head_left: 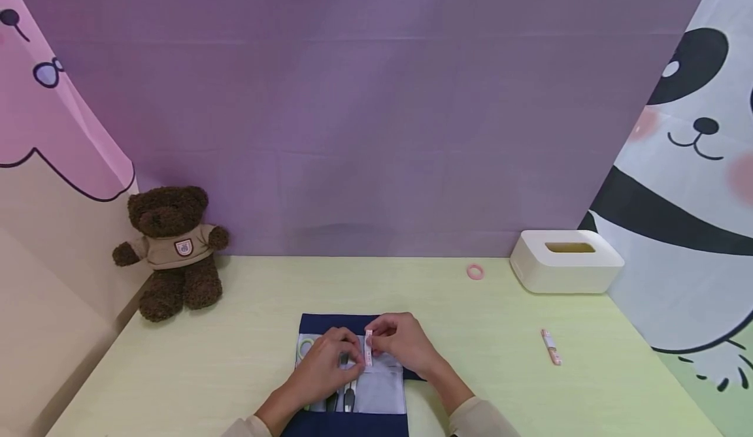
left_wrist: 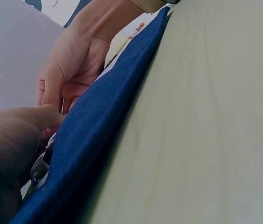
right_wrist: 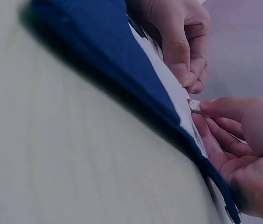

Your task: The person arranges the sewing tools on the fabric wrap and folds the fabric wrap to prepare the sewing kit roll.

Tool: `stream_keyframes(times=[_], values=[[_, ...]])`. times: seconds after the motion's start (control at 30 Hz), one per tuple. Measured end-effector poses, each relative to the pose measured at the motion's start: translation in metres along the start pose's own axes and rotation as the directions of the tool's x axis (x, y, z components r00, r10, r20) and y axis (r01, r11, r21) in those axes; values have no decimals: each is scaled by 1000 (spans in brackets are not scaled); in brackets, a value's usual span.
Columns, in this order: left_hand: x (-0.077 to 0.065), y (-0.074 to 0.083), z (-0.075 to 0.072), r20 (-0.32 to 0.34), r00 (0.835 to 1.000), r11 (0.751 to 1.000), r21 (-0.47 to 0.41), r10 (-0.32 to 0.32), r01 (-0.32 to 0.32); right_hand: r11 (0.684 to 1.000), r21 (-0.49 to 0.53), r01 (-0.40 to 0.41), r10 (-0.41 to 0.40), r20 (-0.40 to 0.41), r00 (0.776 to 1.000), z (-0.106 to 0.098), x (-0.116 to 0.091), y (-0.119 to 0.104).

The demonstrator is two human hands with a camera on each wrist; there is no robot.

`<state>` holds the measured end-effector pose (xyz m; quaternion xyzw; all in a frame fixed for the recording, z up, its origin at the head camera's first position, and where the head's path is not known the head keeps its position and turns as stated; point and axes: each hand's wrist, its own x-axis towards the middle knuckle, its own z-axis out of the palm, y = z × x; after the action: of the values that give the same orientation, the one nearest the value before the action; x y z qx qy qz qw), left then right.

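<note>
pink-and-white strip (head_left: 368,353) between both hands (head_left: 327,366) (head_left: 407,345), over an open navy-edged pouch (head_left: 355,425)

Tabletop corner dressed as a booth, as I view it remotely: a pale table (head_left: 235,339) backed by a purple cloth (head_left: 376,117) and flanked by a pink cartoon hanging (head_left: 65,130) and a panda hanging (head_left: 694,195). The teddy bear (head_left: 176,254) and tissue box (head_left: 567,274) look homelike; I cannot distinguish home from studio.
</note>
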<state>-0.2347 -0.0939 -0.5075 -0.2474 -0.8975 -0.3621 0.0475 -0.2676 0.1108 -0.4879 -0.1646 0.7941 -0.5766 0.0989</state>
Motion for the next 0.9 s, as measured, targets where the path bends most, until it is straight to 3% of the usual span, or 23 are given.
stream_keyframes(times=[0.2, 0.9], values=[[-1, -2, 2, -25, 999, 1000, -8, 24, -24, 1000, -11, 14, -14, -10, 1000, 0, 0, -1], [0, -3, 2, -35, 999, 1000, -5, 10, -10, 999, -42, -6, 9, 71, 997, -3, 0, 0]])
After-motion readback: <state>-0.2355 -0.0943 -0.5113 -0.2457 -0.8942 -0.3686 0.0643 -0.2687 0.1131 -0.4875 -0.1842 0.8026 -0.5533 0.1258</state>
